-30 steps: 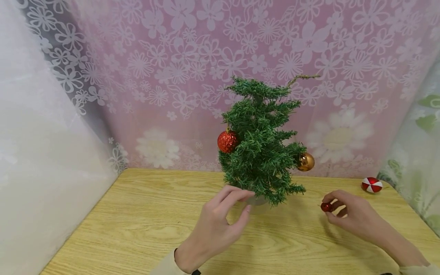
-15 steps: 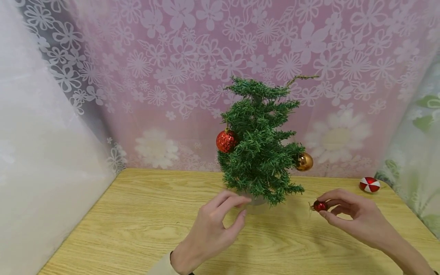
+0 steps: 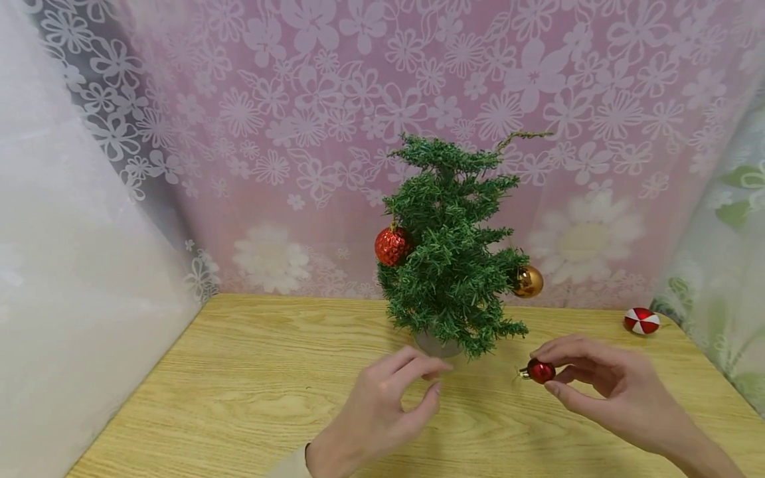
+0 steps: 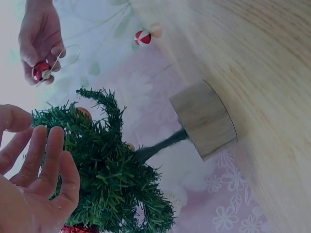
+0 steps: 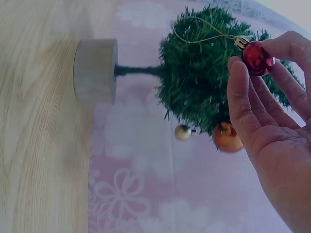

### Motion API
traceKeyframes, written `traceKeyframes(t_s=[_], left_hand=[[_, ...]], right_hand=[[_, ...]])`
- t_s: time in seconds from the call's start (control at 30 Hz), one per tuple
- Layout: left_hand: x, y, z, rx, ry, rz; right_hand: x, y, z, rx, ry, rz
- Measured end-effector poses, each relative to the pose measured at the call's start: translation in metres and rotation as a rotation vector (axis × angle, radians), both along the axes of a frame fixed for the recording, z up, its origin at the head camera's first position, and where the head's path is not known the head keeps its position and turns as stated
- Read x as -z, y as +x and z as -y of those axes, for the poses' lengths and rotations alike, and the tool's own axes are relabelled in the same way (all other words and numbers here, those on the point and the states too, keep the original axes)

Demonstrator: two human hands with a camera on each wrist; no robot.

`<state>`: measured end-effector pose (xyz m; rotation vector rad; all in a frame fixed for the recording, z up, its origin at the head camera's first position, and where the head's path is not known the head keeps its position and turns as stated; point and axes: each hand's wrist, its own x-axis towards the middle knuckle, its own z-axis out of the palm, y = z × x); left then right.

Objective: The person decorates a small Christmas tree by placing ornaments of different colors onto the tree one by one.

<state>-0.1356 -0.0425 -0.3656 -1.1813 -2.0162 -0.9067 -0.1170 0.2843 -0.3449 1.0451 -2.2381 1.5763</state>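
Note:
A small shiny red bauble (image 3: 541, 372) with a gold cap is pinched between the thumb and fingers of my right hand (image 3: 609, 388), to the right of the tree. Its thin gold loop of thread (image 5: 204, 41) shows in the right wrist view. My left hand (image 3: 382, 405) hovers in front of the tree, fingers loosely bent and holding nothing. The small artificial Christmas tree (image 3: 448, 245) stands upright on a round base (image 4: 204, 121). On its left side hangs a glittery red ball (image 3: 393, 246); a gold ball (image 3: 528, 281) hangs at lower right.
A red-and-white ornament (image 3: 642, 320) lies at the table's back right corner. A smaller pale gold ball (image 5: 182, 132) hangs from the tree in the right wrist view. Behind the wooden table (image 3: 251, 372) hangs a pink flowered curtain (image 3: 335, 133), with pale sheets at both sides.
My right hand has carried the small red bauble leftward and slightly nearer, and its gold cap now points left. My left hand has shifted only a little. The tree stays in place.

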Motion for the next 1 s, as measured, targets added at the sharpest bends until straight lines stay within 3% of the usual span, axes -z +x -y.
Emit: traceKeyframes(t_s=[0.17,0.33,0.57,0.77,0.93,1.0], left_hand=[[0.003,0.001,-0.004,0.008,-0.043,0.005],[0.006,0.003,-0.008,0.023,-0.075,0.075],[0.009,0.005,-0.014,0.052,-0.085,0.137],[0.009,0.007,-0.018,0.07,-0.068,0.194],[0.009,0.009,-0.021,0.07,-0.064,0.262],[0.009,0.009,-0.021,0.064,-0.059,0.245]], right_hand=[[-0.002,0.006,0.011,-0.025,0.024,0.018],[-0.003,0.009,0.023,-0.035,0.039,0.026],[0.002,0.005,0.035,-0.172,-0.044,-0.025],[0.007,0.001,0.042,-0.231,-0.082,-0.049],[0.006,0.002,0.047,-0.222,-0.054,-0.034],[0.004,0.004,0.047,-0.198,-0.034,-0.021]])
